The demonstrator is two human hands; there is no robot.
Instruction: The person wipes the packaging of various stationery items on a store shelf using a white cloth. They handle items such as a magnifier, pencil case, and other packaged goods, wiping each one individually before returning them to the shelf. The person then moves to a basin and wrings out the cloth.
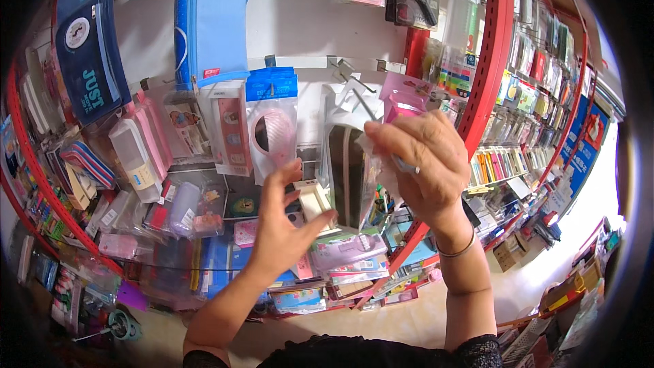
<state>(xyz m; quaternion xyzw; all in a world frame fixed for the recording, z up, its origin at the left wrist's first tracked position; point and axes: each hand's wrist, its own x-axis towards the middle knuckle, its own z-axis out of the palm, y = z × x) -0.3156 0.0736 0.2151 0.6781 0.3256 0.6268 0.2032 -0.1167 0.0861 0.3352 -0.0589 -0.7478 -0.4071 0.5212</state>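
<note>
My right hand (426, 161) is raised at the right, with its fingers closed on a crumpled whitish piece (386, 166), cloth or tissue. Its fingertips are at the end of a metal display hook (364, 105); whether they touch it is hard to tell. Below and left of that hand hangs a dark pouch with a pale stripe (347, 179) in clear plastic. My left hand (283, 230) is held lower, fingers apart and nothing in it. Just beyond its thumb sits a cream open-fronted box (312, 199). A packaged pink comb and mirror set (273, 133) hangs above the left fingers.
A red slotted shelf post (485, 56) rises just right of my right hand. Blue pouches (217, 20) and a navy pouch (89, 46) hang at the left. Packed pencil cases (184, 207) crowd the shelf below. A pink packaged item (406, 102) hangs behind my right hand.
</note>
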